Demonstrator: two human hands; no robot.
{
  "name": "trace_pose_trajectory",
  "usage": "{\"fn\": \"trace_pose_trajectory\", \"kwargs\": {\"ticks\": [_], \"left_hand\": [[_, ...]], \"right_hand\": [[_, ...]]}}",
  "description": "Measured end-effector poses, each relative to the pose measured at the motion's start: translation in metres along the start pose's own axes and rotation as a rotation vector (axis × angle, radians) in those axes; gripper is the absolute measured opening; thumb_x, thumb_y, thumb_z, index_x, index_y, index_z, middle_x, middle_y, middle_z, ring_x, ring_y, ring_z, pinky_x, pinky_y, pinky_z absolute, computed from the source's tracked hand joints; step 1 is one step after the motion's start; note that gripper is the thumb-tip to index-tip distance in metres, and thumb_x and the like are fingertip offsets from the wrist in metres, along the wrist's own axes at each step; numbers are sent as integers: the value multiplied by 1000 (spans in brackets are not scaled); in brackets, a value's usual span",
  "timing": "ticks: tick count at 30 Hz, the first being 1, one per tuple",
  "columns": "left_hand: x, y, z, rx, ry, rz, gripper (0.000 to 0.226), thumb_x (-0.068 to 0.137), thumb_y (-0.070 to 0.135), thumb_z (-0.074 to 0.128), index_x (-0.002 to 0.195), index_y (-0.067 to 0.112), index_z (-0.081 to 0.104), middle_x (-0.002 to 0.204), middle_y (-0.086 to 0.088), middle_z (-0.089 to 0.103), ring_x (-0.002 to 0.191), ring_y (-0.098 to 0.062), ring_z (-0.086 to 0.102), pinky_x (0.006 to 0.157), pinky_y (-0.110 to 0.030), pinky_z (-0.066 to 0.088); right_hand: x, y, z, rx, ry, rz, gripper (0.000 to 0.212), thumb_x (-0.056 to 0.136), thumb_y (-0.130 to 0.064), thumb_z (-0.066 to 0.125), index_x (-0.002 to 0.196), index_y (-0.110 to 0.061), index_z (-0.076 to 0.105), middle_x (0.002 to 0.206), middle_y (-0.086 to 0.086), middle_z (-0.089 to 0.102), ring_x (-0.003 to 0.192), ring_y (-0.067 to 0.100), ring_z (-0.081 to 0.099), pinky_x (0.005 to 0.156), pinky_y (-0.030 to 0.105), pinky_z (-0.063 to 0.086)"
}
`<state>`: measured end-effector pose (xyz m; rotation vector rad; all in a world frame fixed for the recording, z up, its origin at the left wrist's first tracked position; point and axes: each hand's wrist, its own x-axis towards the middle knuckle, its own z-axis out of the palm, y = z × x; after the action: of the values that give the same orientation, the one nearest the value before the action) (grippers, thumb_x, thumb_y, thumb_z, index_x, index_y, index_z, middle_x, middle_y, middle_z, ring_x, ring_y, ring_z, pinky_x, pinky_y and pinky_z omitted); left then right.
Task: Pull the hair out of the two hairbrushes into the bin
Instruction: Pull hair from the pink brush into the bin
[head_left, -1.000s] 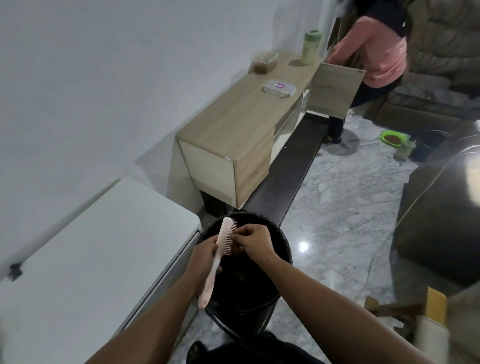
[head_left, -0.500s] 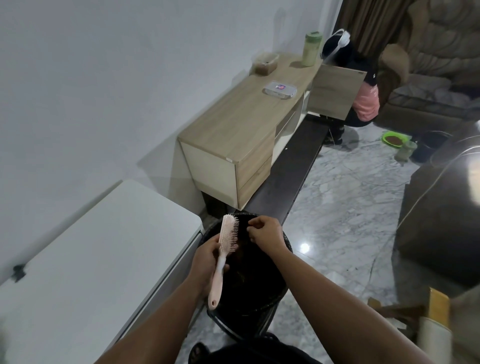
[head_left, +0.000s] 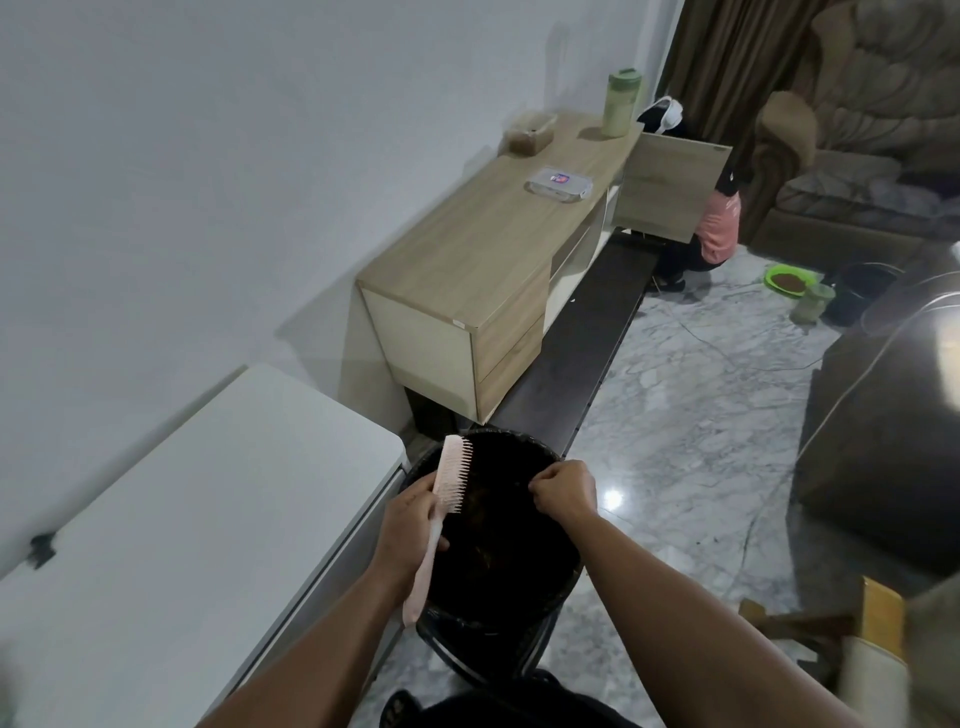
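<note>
**Hairbrush held over the bin, both hands above the opening**

My 2 forearms reach forward from the near edge. My left hand (head_left: 410, 525) is wrapped around the handle of the pink hairbrush (head_left: 440, 512), gripping it just below the head. The brush stands nearly upright, handle end pointing down and near, head at the far end, bristles facing right toward the middle of the bin. Only 1 brush is in view.

My right hand (head_left: 566, 491) is closed with its fingertips pinched together, held apart from the brush on the right side. I cannot tell whether hair is caught in the pinch.

Both hands sit above the black bin (head_left: 550, 597), which stands on the marble floor (head_left: 701, 441). Its inside is dark, with some brownish material faintly visible.

To the left, a white surface (head_left: 182, 545) runs beside the bin. Farther off, a wooden cabinet (head_left: 467, 270) stands against the wall, carrying a flat clear box (head_left: 558, 183), a small tub (head_left: 530, 134) and a green jar (head_left: 621, 104). Beyond its open door, a person in a pink top (head_left: 719, 234) crouches. A green bowl (head_left: 789, 280) lies on the far floor.
</note>
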<state>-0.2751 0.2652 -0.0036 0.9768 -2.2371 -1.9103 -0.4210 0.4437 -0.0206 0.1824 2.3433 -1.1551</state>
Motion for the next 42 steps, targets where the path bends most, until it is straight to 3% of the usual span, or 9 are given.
{"fn": "trace_pose_trajectory", "kwargs": {"ticks": [4,9,13,16,22,27,30,35,42], "left_hand": [[1,-2,-3,-155,17,-81,48,105,10,36,137,17,71,115,-18,74,66,-21,64,51,-35,51],[2,10,4,-229,19,-106,46,101,22,42,135,29,72,122,-17,75,88,-29,70,53,-33,54],[5,10,5,-123,64,-53,46,107,16,37,141,21,67,119,-20,74,71,-27,67,48,-29,52],[3,8,3,-94,56,-4,53,95,36,42,140,22,68,124,-28,70,81,-54,65,57,-36,53],[4,19,-2,-345,32,-74,55,94,27,45,144,10,61,139,-22,61,98,-25,64,59,-30,58],[5,20,9,-467,48,-229,42,100,32,49,131,13,71,120,-18,73,94,-27,71,64,-33,61],[5,25,20,-421,-4,-193,39,103,24,49,123,5,76,116,-26,76,103,-38,74,82,-46,60],[2,31,23,-303,47,-192,30,103,7,42,116,-1,67,99,-13,73,84,-24,73,40,-23,43],[0,35,0,-544,4,-331,31,102,10,37,128,7,55,143,-15,58,109,-31,77,36,-17,31]], "right_hand": [[-8,-7,1,70,-37,-55,16,82,-7,71,72,-15,80,71,9,77,67,26,75,71,46,68],[-50,-52,22,366,-445,-163,21,89,-10,80,109,-8,74,79,7,72,64,12,64,57,22,56],[-53,-55,34,333,-350,-150,13,86,-4,81,95,5,78,72,12,72,58,18,64,56,23,57],[-38,-46,28,244,-259,-106,8,87,-1,77,91,6,78,69,12,70,57,18,64,60,29,63],[-5,6,8,173,-67,77,21,94,-6,62,78,-6,77,72,16,71,57,21,64,63,39,59],[-45,-26,27,154,-201,-289,38,87,-44,78,120,-26,73,92,-5,77,84,11,74,82,36,64],[-69,-39,38,164,-210,-413,30,84,-30,85,111,-22,77,88,-12,76,79,3,73,74,20,61],[-54,-32,30,306,-182,-249,7,91,-6,77,91,0,78,79,16,76,54,5,67,54,20,58],[-10,24,-8,129,103,-44,15,88,-16,70,78,-22,79,71,2,77,71,24,75,72,51,65]]}}
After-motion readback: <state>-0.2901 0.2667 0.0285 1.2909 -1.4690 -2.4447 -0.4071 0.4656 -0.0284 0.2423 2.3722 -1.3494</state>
